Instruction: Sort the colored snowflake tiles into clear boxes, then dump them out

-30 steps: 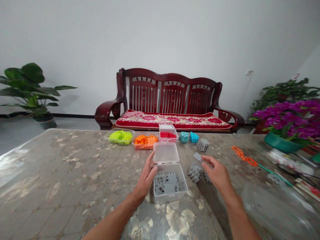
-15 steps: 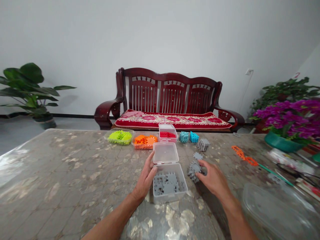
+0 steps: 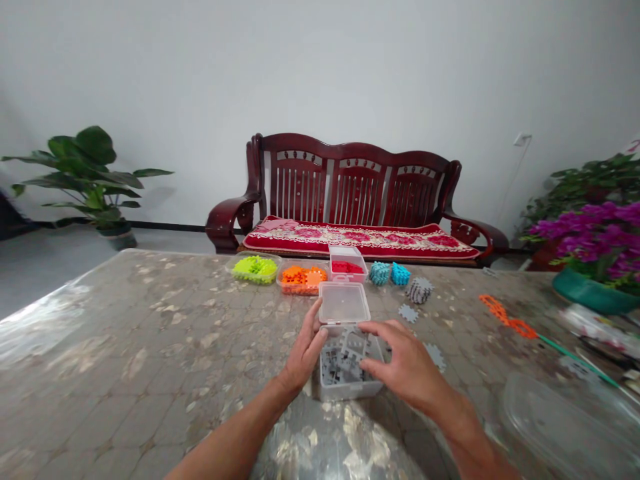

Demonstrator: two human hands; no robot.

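A clear plastic box (image 3: 350, 392) with its lid (image 3: 345, 303) folded back stands on the table before me. Grey notched interlocking pieces (image 3: 333, 367) lie inside it. My left hand (image 3: 304, 350) grips the box's left rear corner, thumb on the rim and fingers along the outside by the lid. Over the box's right side, my right hand (image 3: 403, 360) has thumb and fingers closed on a stack of grey notched pieces (image 3: 356, 347), tilted in the opening. Loose flat grey pieces lie beyond that hand, one grey piece (image 3: 409, 313) near the lid and another grey piece (image 3: 434, 357) partly behind my hand.
At the table's far side sit tubs of lime pieces (image 3: 256, 268), orange pieces (image 3: 303, 280) and red pieces (image 3: 347, 267), beside teal stacks (image 3: 380, 273) and a grey stack (image 3: 419, 290). To the right are an orange-ended green wand (image 3: 550, 343), a clear lid (image 3: 555, 427) and a flowerpot (image 3: 595, 290).
My right hand has carried the grey stack from the table leftward to the box opening, uncovering a flat grey piece. The left hand keeps its hold. The view has turned slightly left.
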